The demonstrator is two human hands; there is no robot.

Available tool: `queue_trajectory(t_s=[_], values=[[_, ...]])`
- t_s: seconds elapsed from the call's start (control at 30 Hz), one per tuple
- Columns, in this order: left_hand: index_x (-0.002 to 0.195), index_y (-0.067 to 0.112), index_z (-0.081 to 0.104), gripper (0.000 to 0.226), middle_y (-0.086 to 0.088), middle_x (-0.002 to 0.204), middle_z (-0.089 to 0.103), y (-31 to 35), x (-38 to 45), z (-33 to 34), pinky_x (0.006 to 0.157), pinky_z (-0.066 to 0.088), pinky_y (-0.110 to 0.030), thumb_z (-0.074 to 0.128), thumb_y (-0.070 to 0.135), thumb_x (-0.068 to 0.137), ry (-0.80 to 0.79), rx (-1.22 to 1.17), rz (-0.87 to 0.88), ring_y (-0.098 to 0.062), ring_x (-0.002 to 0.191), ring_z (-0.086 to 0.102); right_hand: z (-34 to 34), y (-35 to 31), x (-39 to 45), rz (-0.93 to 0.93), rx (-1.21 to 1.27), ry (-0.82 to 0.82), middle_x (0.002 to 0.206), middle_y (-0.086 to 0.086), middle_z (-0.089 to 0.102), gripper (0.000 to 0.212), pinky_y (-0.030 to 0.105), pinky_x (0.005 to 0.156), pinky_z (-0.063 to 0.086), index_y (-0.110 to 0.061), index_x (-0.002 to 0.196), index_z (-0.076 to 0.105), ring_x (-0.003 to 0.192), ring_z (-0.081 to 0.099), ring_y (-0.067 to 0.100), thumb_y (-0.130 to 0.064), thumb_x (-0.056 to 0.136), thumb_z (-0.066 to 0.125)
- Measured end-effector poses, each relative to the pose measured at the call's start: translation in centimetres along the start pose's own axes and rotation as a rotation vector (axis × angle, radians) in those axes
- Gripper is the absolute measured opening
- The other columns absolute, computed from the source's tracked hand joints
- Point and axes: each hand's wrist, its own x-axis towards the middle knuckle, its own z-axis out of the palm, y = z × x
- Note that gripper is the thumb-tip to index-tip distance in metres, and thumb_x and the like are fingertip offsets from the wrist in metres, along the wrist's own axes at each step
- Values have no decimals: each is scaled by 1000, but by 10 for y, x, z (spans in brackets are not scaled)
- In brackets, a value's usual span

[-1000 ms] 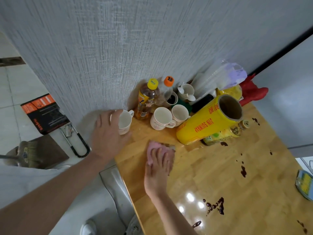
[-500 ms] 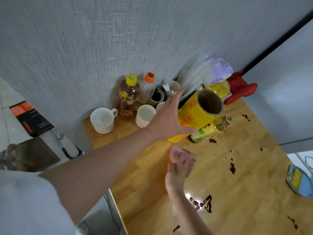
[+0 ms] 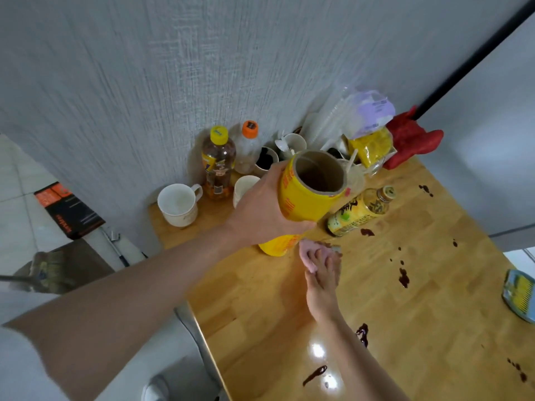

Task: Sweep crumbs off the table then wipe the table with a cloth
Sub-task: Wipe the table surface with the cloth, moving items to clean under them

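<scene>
My left hand [image 3: 262, 206] grips a big yellow roll [image 3: 307, 198] with a cardboard core and holds it tilted, its lower end near the wooden table [image 3: 260, 299]. Just below that end, my right hand [image 3: 322, 280] presses a pink cloth [image 3: 308, 254] flat onto the tabletop, fingers straight. Dark brown spills [image 3: 404, 277] dot the wood to the right, and there are more [image 3: 314, 374] near the front.
Along the wall stand a white mug [image 3: 178, 205], a yellow-capped bottle [image 3: 217, 163], an orange-capped bottle [image 3: 248, 149], more cups, plastic bags and a red thing [image 3: 412, 140]. A green-tea bottle [image 3: 359, 212] lies on its side. A blue-yellow packet [image 3: 521, 296] sits at the right edge. Broom and dustpan [image 3: 49, 273] on the floor.
My left hand let go of the white mug, reached right and took hold of the yellow roll, lifting it upright-tilted. My right hand slid the pink cloth rightward beneath the roll.
</scene>
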Motion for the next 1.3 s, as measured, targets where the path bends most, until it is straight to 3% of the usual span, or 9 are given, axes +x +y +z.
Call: queue_trajectory(t_s=[0.17,0.33,0.47,0.6,0.87,1.0,1.1,1.2,1.3], values=[[143,35,28,107,15,138,53,0,-27,-54,103,48,-37,82,62,54,89,23,-35,-5,123,54,22,-41,15,-60,-183,-45,167,5,10,67,38,122,-8,-19,157,24,155,-5,27,-46,96,23],[145,29,28,115,10,138,55,-10,-44,-90,102,48,-39,76,70,49,187,114,-98,-15,126,56,31,-36,17,-467,-177,-277,160,-7,25,66,26,123,-9,-20,145,50,151,-9,4,-61,99,26],[148,29,26,118,15,136,55,-23,-53,-97,103,49,-42,79,68,49,217,124,-137,-13,126,56,16,-40,63,-170,-121,-70,163,1,20,50,54,124,7,-23,152,41,154,2,26,-40,106,34],[140,32,30,110,14,132,57,-34,-54,-93,100,50,-46,81,66,49,232,98,-171,-12,122,58,31,-83,61,96,-232,-6,168,6,2,51,42,123,-5,-24,158,20,154,-6,26,-31,109,31],[138,29,32,109,16,128,51,-48,-44,-90,104,47,-42,82,65,47,256,82,-208,-13,124,54,32,-12,-48,-667,-288,-340,166,-2,19,45,40,126,9,-34,150,41,155,0,23,-34,105,39],[138,30,29,111,10,136,53,-52,-43,-91,105,47,-45,79,69,47,257,87,-242,-14,126,54,-31,14,5,-111,-132,36,164,1,18,45,60,122,15,-38,150,34,154,4,31,-34,105,33],[142,32,26,113,10,140,51,-54,-47,-90,106,46,-45,80,70,50,245,95,-237,-13,128,53,-2,-26,12,423,-158,219,168,7,6,49,52,124,1,-22,157,26,154,1,31,-30,108,28],[148,29,25,112,11,141,49,-57,-55,-88,105,44,-30,86,60,59,252,81,-218,-7,127,51,61,-70,-15,93,-234,227,164,9,22,52,50,122,-5,-17,149,41,153,8,33,-32,102,22],[128,15,45,66,9,112,54,-63,-79,-88,82,54,-31,75,48,80,462,138,-110,-7,99,57,99,-82,-78,-532,-398,-237,165,-4,15,49,46,126,1,-27,152,35,155,-1,22,-39,107,22]])
